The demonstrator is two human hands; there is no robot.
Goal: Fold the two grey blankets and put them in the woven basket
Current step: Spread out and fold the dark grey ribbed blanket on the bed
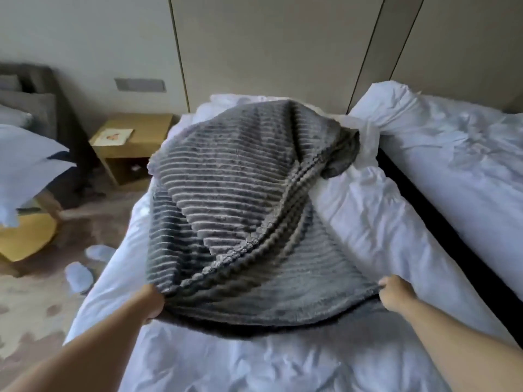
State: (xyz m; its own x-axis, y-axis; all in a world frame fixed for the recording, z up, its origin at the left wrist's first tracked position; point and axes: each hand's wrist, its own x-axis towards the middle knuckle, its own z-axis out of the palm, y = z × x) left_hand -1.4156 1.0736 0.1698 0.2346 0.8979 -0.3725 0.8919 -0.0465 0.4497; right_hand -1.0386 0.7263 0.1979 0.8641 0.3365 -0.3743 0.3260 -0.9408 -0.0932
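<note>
The grip of the left hand point(152, 302) and of the right hand point(394, 295) is closed in a pinch on the two near corners of a grey ribbed fleece blanket point(226, 199). The blanket billows above the white duvet point(368, 222) of the near bed, its far end sagging onto the bedding. The fabric looks soft, light and limp, likely to slump rather than hold a crease; corners and hemmed edges appear the surest places to hold. A second blanket cannot be made out for certain, and no woven basket is in view.
</note>
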